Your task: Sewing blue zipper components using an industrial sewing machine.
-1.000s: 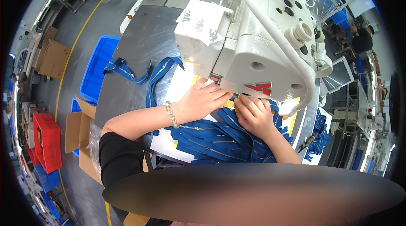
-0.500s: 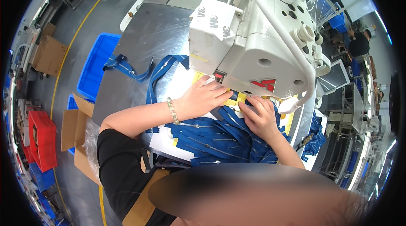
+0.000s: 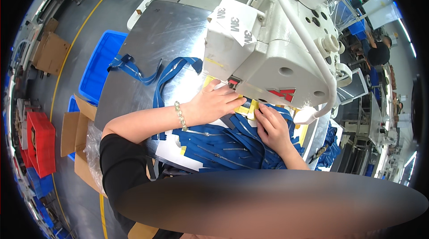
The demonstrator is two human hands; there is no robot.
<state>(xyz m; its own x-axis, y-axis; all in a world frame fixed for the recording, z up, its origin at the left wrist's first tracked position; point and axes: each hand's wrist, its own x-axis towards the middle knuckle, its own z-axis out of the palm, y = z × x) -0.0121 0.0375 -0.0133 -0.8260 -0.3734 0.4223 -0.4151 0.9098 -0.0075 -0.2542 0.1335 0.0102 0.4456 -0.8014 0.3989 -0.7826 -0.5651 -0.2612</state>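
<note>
My left hand (image 3: 213, 103) lies with its fingers stretched out at the work area under the white sewing machine head (image 3: 268, 69). Its fingertips reach a short dark blue piece beside yellow guides (image 3: 243, 110). From the other side, my right hand (image 3: 273, 127) bends its fingers together at the yellow guides; what they pinch, if anything, is hidden. A heap of blue zippers (image 3: 219, 147) spreads on the table below both hands. Further left, a blue zipper strip (image 3: 165, 78) loops from the machine across the metal table (image 3: 147, 33).
Left of the table stand a blue bin (image 3: 100, 67), an open cardboard box (image 3: 82, 131) with clear plastic, and a red crate (image 3: 41, 143). More blue zippers (image 3: 328, 149) hang at the table's right edge. A screen (image 3: 353, 88) stands behind the machine's right side.
The whole view has shifted slightly, moving the machine a little to the right in the picture. Both hands keep nearly the same place at the yellow guides.
</note>
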